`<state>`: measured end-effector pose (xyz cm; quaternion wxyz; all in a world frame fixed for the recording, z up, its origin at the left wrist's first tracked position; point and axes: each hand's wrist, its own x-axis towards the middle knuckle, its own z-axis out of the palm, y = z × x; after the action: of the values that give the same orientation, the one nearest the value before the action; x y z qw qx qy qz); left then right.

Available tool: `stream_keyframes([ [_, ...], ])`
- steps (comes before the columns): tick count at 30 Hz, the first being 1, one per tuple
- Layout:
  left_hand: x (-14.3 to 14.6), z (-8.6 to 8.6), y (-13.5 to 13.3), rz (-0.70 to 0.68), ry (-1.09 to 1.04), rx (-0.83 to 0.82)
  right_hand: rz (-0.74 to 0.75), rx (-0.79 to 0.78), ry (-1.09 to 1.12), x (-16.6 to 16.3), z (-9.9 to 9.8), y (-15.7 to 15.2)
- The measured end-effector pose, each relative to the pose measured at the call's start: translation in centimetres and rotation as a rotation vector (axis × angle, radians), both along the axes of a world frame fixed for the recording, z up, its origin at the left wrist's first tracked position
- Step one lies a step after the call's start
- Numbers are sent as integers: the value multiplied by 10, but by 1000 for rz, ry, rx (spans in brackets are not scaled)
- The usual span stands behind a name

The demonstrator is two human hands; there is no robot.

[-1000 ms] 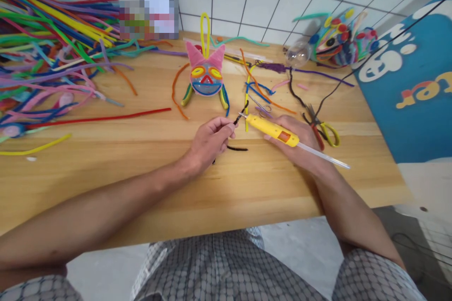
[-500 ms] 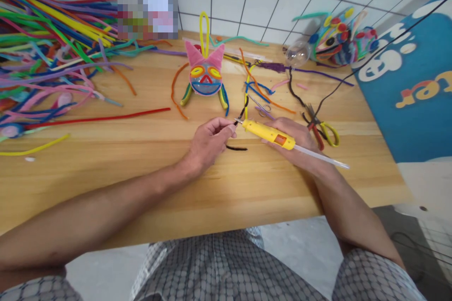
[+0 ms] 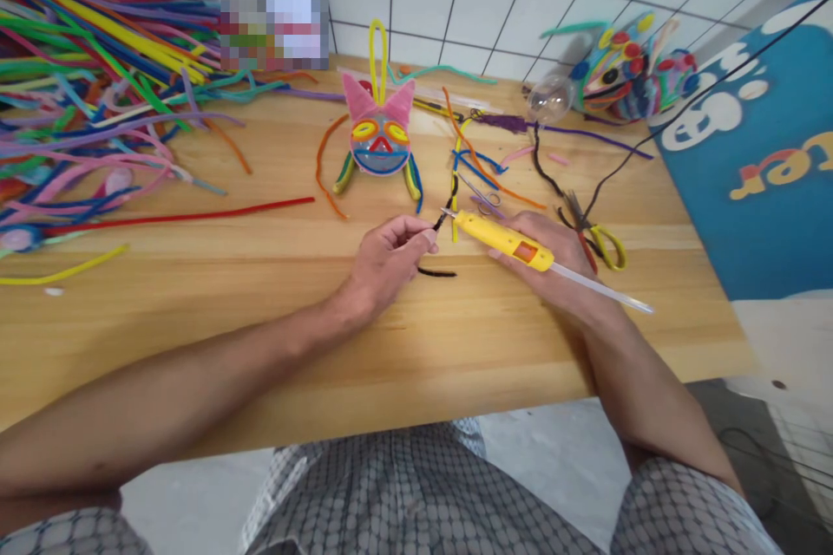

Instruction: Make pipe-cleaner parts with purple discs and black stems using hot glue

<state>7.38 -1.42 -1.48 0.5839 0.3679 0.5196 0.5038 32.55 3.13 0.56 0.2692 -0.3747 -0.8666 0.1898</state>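
My left hand (image 3: 387, 260) rests on the wooden table (image 3: 260, 312), its fingers pinched on a short black pipe cleaner (image 3: 441, 222). My right hand (image 3: 553, 260) grips a yellow glue gun (image 3: 504, 240) with a clear glue stick (image 3: 602, 288) poking out behind. The gun's nozzle touches the tip of the black pipe cleaner. Another black piece (image 3: 437, 273) lies on the table just below. A pipe-cleaner cat face (image 3: 379, 139) with pink ears stands behind the hands.
A big heap of coloured pipe cleaners (image 3: 91, 87) covers the left of the table. Loose pieces, small scissors (image 3: 482, 198) and yellow-handled pliers (image 3: 595, 238) lie to the right. A colourful figure (image 3: 628, 69) and a clear ball (image 3: 550, 100) sit far right. A black cable (image 3: 651, 130) runs off there.
The glue gun dipped slightly and came back up, its nozzle staying at the black pipe cleaner's tip. My left hand has barely moved.
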Motion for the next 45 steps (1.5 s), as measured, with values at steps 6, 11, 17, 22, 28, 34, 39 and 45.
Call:
stream_keyframes([
  [6, 0, -1, -1, -5, -19, 4, 60, -13, -17, 0, 0, 1],
  [11, 0, -1, 0, 2, -6, 3, -10, 24, -9, 1, 2, 0],
  [17, -1, 0, 0, -22, -71, 20, 12, -1, 38, 1, 1, 0],
  [22, -2, 0, 1, -52, -91, 35, 63, 2, 15, 0, -2, 2],
  [28, -3, -4, 2, -80, -94, 31, 23, 43, 5, 0, -1, 1],
  [34, -5, -4, 3, -122, -129, -1, 36, 63, -12, -1, -5, 2],
  [39, -6, 0, 5, -146, -190, -41, 0, 43, 41, -1, -6, 2],
  [45, -8, 4, 7, -165, -216, -56, 61, -10, 34, -3, -6, 2],
])
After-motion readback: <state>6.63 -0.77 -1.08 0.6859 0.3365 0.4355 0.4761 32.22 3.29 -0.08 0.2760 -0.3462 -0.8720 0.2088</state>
